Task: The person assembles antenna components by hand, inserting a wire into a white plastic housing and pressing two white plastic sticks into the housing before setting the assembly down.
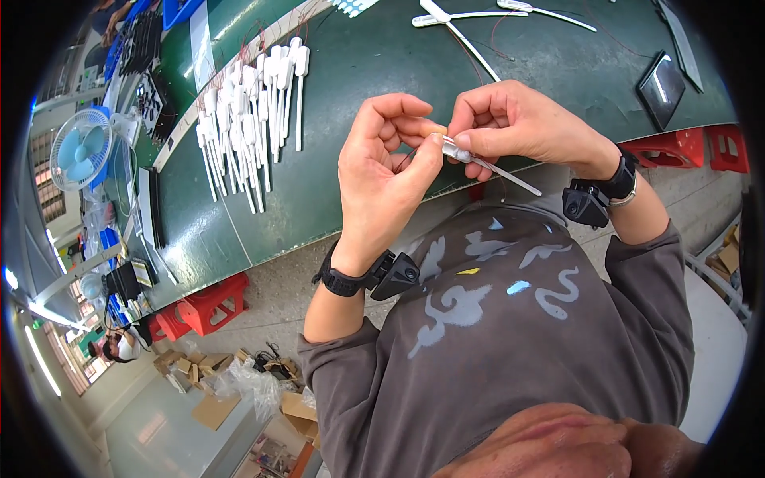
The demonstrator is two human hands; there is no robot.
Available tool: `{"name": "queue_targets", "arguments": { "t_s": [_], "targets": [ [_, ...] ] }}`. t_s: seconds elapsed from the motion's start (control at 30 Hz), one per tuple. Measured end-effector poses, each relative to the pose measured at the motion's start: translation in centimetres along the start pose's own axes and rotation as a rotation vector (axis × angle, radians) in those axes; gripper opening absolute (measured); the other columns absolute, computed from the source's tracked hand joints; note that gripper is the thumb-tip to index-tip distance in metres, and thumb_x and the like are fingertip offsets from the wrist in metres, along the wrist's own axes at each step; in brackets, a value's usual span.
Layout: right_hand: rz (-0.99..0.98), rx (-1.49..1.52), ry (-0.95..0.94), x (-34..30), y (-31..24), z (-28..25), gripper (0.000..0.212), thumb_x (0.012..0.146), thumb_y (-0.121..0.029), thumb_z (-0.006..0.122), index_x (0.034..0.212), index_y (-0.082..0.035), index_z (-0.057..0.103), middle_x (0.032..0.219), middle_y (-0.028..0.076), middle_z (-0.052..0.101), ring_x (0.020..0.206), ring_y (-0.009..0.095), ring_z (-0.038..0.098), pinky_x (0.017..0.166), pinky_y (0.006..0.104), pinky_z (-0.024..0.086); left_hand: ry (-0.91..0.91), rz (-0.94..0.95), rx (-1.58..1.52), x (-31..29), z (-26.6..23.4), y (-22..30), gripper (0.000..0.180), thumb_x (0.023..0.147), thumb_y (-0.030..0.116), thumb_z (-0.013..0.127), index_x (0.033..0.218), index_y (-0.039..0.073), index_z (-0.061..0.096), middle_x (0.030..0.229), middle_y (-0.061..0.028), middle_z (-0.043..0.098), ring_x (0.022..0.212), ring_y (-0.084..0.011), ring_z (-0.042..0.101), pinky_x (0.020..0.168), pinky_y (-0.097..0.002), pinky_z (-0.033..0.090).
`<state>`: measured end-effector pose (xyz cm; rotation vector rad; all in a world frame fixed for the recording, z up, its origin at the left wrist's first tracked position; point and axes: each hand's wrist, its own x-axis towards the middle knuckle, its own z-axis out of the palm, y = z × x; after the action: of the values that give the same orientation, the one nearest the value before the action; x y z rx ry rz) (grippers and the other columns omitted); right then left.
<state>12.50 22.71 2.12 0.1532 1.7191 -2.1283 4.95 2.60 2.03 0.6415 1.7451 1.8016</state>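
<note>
Both hands point(390, 159) point(518, 123) w/ grip on white probe point(486, 166).

Both hands meet above the edge of a green table point(358, 72). The left hand point(382, 171) and the right hand point(518, 123) pinch a thin white stick point(490, 166) between their fingertips, its long end slanting down to the right. Each wrist wears a black band with a small camera. On the table to the left lies a row of white sticks point(247, 119) with red wires, and a small fan point(80, 147) stands beyond it.
</note>
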Motion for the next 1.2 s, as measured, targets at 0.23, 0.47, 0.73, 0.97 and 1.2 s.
{"name": "queue_targets", "arguments": {
  "t_s": [0.23, 0.47, 0.73, 0.97, 1.2],
  "targets": [
    [-0.030, -0.145, -0.030, 0.0, -0.3, -0.3, 0.013, 0.097, -0.012, 0.063, 0.093, 0.001, 0.063, 0.085, 0.002, 0.068, 0.073, 0.007, 0.066, 0.067, 0.0216, 0.054, -0.018, -0.033, 0.036, -0.2, 0.2, 0.0, 0.031, 0.089, -0.003, 0.065, 0.117, 0.001, 0.054, 0.099, -0.0043, 0.065, 0.089, -0.0063, 0.062, 0.066, -0.0171, 0.050],
    [-0.080, -0.409, -0.036, 0.0, -1.0, -0.3, 0.009, 0.090, -0.005, 0.062, 0.085, 0.002, 0.061, 0.072, 0.001, 0.062, 0.065, 0.005, 0.058, 0.059, 0.0222, 0.047, -0.028, -0.096, 0.040, -0.2, 0.2, 0.1, 0.027, 0.090, -0.004, 0.065, 0.115, 0.001, 0.055, 0.098, -0.0034, 0.064, 0.087, -0.0059, 0.062, 0.063, -0.0177, 0.051],
    [-0.308, -0.733, 0.063, 0.0, 0.3, 0.0, 0.010, 0.088, -0.007, 0.063, 0.089, 0.002, 0.059, 0.069, 0.003, 0.060, 0.061, 0.007, 0.057, 0.057, 0.0252, 0.047, 0.002, -0.004, 0.086, -0.4, 0.9, -0.8, 0.022, 0.092, -0.004, 0.064, 0.111, -0.001, 0.054, 0.099, -0.0066, 0.063, 0.087, -0.0086, 0.064, 0.065, -0.0240, 0.062],
    [-0.220, -0.565, 0.067, -0.1, 0.8, 0.0, 0.009, 0.092, -0.007, 0.062, 0.092, 0.002, 0.060, 0.070, 0.002, 0.061, 0.064, 0.007, 0.057, 0.059, 0.0250, 0.047, 0.001, -0.051, 0.020, -0.4, 0.4, -1.5, 0.024, 0.092, -0.005, 0.063, 0.113, -0.001, 0.053, 0.100, -0.0077, 0.064, 0.089, -0.0101, 0.065, 0.069, -0.0249, 0.062],
    [-0.171, -0.455, 0.042, 0.1, 0.8, 0.0, 0.009, 0.094, -0.007, 0.061, 0.092, 0.002, 0.061, 0.071, 0.002, 0.062, 0.066, 0.006, 0.057, 0.061, 0.0243, 0.047, -0.001, -0.068, -0.022, -0.4, 0.3, -1.4, 0.025, 0.092, -0.005, 0.063, 0.114, -0.002, 0.052, 0.101, -0.0083, 0.064, 0.090, -0.0106, 0.066, 0.070, -0.0251, 0.062]
  ]
}}
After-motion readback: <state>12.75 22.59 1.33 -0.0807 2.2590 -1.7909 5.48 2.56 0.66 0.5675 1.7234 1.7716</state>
